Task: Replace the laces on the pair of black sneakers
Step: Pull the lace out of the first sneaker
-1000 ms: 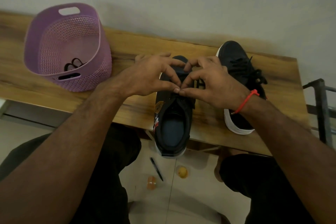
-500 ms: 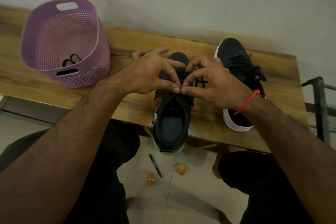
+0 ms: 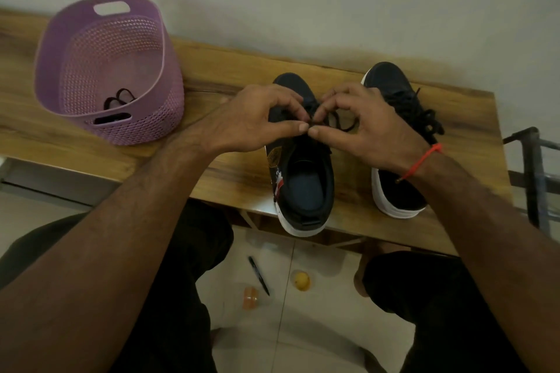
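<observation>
Two black sneakers with white soles stand on the wooden table point(image 3: 230, 172). The near sneaker point(image 3: 303, 185) sits in the middle with its heel over the table's front edge. Over its tongue my left hand point(image 3: 254, 118) and my right hand point(image 3: 363, 124) meet thumb to thumb, both pinching a black lace point(image 3: 339, 123) that loops out beside my right fingers. The second sneaker point(image 3: 397, 100) stands to the right, laced, partly hidden under my right wrist.
A purple perforated basket point(image 3: 142, 124) stands on the table's left, with a black lace point(image 3: 119, 98) inside. A metal frame point(image 3: 530, 166) is past the table's right end. On the floor below lie a pen point(image 3: 259, 275) and two small round objects.
Both hands stay pinched together over the near sneaker. A loop of lace now shows beside my right fingers. The view has shifted slightly.
</observation>
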Demonstrator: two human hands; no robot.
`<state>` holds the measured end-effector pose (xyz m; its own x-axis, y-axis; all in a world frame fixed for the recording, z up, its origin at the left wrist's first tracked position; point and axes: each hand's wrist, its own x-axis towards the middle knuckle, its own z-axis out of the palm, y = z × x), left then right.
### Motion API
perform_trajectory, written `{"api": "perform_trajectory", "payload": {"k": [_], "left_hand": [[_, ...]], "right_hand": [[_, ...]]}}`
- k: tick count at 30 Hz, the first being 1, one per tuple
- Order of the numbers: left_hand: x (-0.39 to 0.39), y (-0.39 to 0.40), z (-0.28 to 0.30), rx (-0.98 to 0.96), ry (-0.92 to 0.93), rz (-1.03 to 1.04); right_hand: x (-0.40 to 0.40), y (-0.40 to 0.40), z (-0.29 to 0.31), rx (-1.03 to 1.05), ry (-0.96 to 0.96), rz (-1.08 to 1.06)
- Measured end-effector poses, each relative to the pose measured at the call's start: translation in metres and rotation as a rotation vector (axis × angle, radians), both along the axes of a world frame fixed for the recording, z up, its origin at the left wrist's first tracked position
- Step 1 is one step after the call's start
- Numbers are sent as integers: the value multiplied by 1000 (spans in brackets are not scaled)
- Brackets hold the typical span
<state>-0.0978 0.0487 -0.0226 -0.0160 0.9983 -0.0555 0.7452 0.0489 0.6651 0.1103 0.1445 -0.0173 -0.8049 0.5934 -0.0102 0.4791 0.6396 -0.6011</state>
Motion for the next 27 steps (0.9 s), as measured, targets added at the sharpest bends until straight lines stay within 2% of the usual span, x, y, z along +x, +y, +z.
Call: {"api": "perform_trajectory", "payload": {"k": [3, 6, 15, 21, 24, 27], "left_hand": [[1, -1, 2, 27, 123, 18], [1, 2, 2, 27, 88, 84], [5, 0, 7, -107, -343, 133], [14, 0, 8, -213, -463, 68], [23, 2, 8, -218, -496, 59], [26, 3, 6, -218, -492, 83]], "right_hand": [[-4, -4, -1, 97, -70, 8], [-6, -3, -5, 71, 4, -16], [-6, -3, -2, -403, 292, -158], [-8, -10, 5, -690, 335, -133], [-9, -12, 6, -749, 360, -162], [-8, -14, 7, -751, 342, -87]]}}
